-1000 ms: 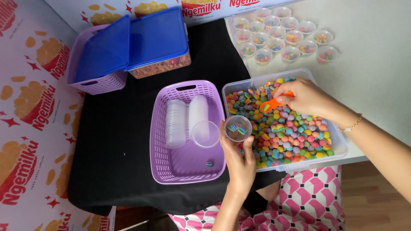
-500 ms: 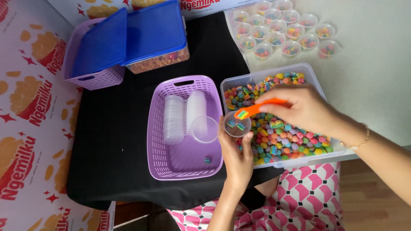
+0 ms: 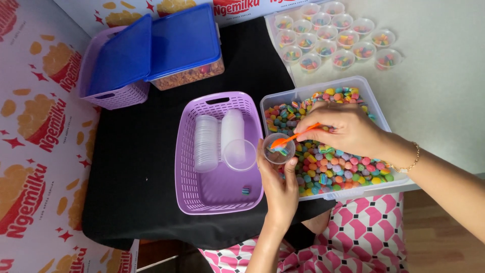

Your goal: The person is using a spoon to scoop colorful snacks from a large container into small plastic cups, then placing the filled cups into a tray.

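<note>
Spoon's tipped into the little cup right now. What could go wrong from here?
The small cup is pinched only by the left hand over the bin's edge, so the orange spoon in the right hand could knock it loose. Candies may miss and drop into the purple basket, where one stray candy lies.

Black tablecloth point(image 3: 136, 167), wooden floor point(image 3: 434, 237)

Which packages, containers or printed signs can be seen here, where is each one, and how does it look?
Printed backdrop: left side and top edge; white with red lettering and yellow-orange snack pictures.
Clear tub with blue lid: top centre, rectangular, brownish snacks inside.
Purple basket with blue lid: top left, slotted walls.
Open purple basket: centre, holds stacked clear cups.
Clear tub: right, full of multicoloured candies.
Small filled cups: top right, in rows.
</note>
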